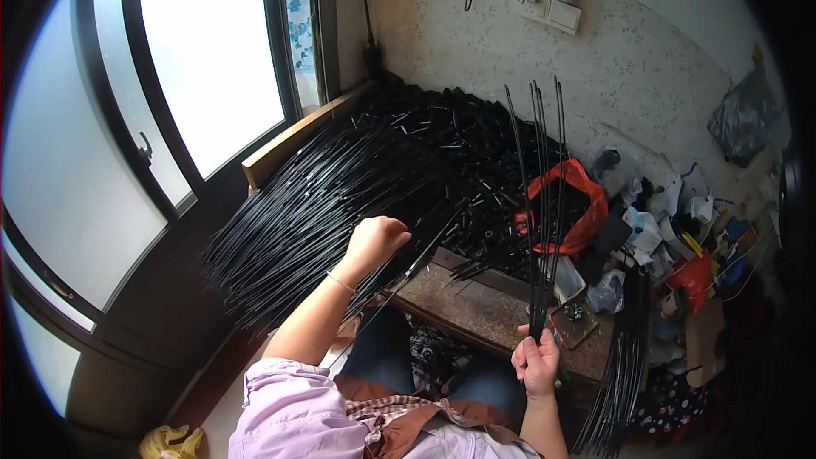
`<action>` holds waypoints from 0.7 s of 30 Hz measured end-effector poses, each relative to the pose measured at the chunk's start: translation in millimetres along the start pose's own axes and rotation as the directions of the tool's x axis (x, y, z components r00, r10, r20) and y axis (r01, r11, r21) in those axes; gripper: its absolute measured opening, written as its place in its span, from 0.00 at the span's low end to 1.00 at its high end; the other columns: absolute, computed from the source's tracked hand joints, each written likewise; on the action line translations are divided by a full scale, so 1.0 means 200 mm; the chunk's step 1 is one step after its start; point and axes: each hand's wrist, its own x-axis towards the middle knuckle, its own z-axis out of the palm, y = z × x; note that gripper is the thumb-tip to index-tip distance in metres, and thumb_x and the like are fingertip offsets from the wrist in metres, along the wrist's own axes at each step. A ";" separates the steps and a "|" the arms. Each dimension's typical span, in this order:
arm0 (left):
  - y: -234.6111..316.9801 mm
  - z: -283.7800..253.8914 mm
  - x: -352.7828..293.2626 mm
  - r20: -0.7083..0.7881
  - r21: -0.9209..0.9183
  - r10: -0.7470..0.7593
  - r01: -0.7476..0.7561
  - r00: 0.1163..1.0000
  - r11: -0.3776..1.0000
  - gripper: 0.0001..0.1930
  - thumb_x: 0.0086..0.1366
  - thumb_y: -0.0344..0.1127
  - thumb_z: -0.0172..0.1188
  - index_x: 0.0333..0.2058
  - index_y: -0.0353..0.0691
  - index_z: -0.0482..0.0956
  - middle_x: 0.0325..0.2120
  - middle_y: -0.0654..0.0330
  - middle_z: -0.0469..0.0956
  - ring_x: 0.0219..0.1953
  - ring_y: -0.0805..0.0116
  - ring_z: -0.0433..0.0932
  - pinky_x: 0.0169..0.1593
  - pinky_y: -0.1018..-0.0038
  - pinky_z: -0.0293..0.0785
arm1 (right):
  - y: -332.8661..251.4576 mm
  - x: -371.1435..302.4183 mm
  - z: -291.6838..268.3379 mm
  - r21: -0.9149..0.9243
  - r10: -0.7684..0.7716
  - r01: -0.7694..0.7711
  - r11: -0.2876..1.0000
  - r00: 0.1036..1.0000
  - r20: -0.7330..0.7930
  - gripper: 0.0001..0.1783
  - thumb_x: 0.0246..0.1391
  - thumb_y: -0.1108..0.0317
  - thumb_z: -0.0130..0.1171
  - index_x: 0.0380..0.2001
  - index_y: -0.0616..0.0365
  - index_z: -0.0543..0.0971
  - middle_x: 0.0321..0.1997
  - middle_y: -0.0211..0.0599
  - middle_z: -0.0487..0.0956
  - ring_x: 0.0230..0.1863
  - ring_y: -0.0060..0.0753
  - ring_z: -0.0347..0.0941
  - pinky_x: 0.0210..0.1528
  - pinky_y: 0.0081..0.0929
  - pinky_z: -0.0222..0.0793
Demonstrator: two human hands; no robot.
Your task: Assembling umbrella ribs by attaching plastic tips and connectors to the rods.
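Holding about five thin black rods (537, 310) pointing away from us, our right grip (537, 361) is closed round their near ends. Our left grip (374, 246) curls over a rod pile (297, 212) too dense to count; we cannot tell whether it pinches one. Any lettering is too small to read. One red bag (586, 191) sits behind the speckled brown counter's (433, 296) front edge, near a patterned wall (476, 68).
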 end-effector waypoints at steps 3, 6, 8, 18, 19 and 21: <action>-0.46 -0.13 -0.03 -0.360 0.576 -0.075 0.285 0.930 0.766 0.07 0.50 0.34 0.59 0.29 0.42 0.74 0.29 0.56 0.71 0.35 0.57 0.71 0.35 0.66 0.72 | 0.00 0.02 0.03 0.030 -0.009 0.008 1.000 0.999 0.031 0.14 0.56 0.61 0.52 0.39 0.60 0.70 0.13 0.25 0.64 0.11 0.14 0.56 0.11 0.11 0.50; -0.62 -0.19 -0.04 -0.250 0.648 -0.028 0.189 0.968 0.738 0.01 0.52 0.28 0.51 0.25 0.40 0.71 0.29 0.57 0.70 0.36 0.58 0.71 0.35 0.67 0.72 | 0.03 0.06 0.06 -0.010 -0.021 0.021 1.000 1.000 -0.005 0.13 0.56 0.61 0.51 0.39 0.60 0.71 0.14 0.26 0.65 0.10 0.13 0.56 0.10 0.10 0.49; -0.64 -0.20 -0.01 -0.177 0.679 -0.033 0.146 0.984 0.719 0.02 0.52 0.27 0.49 0.26 0.40 0.70 0.29 0.57 0.70 0.36 0.59 0.72 0.34 0.67 0.72 | 0.05 0.08 0.05 -0.022 -0.015 0.014 1.000 0.999 -0.040 0.13 0.57 0.61 0.51 0.39 0.59 0.71 0.14 0.26 0.65 0.10 0.13 0.56 0.10 0.10 0.49; -0.43 -0.55 0.18 -0.378 0.491 -0.074 0.267 0.923 0.829 0.11 0.60 0.42 0.52 0.33 0.41 0.75 0.22 0.54 0.76 0.26 0.59 0.76 0.30 0.67 0.71 | 0.11 0.01 0.00 -0.077 -0.010 -0.006 0.997 0.980 -0.199 0.12 0.59 0.64 0.47 0.41 0.61 0.69 0.14 0.25 0.63 0.09 0.13 0.54 0.12 0.10 0.50; -0.40 -0.57 0.20 -0.364 0.362 -0.163 0.301 0.917 0.882 0.11 0.61 0.41 0.52 0.34 0.40 0.76 0.22 0.57 0.77 0.24 0.64 0.76 0.29 0.70 0.71 | 0.11 0.00 0.00 -0.098 -0.010 -0.010 0.995 0.979 -0.206 0.12 0.59 0.64 0.47 0.41 0.61 0.69 0.14 0.25 0.63 0.09 0.13 0.54 0.12 0.10 0.50; -0.25 -0.52 0.23 -0.105 -0.481 -0.365 0.274 0.925 0.833 0.12 0.63 0.39 0.51 0.32 0.37 0.77 0.14 0.68 0.68 0.15 0.80 0.63 0.19 0.81 0.58 | 0.12 -0.01 -0.03 -0.045 -0.005 -0.005 0.999 0.979 -0.204 0.12 0.58 0.64 0.49 0.40 0.60 0.70 0.16 0.26 0.66 0.12 0.12 0.57 0.12 0.08 0.49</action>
